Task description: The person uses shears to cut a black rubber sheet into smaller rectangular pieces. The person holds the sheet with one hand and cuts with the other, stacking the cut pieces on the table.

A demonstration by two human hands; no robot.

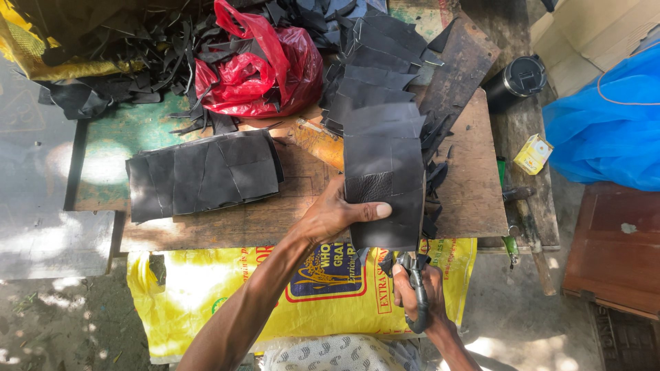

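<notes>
We cannot make out the blades of the scissors (415,288); they are hidden under the lower edge of the black leather piece (385,185), and only the dark handles show, clenched in our right hand (418,292). Our left hand (333,214) pinches that piece, thumb on top, fingers tucked beneath and unseen. The leather rises away from both grips, over the wooden board (474,192).

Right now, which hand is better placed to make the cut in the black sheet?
Right. The right hand already grips the shears at the near edge of the black sheet. The left hand is busy pinning it to the wooden board.
</notes>
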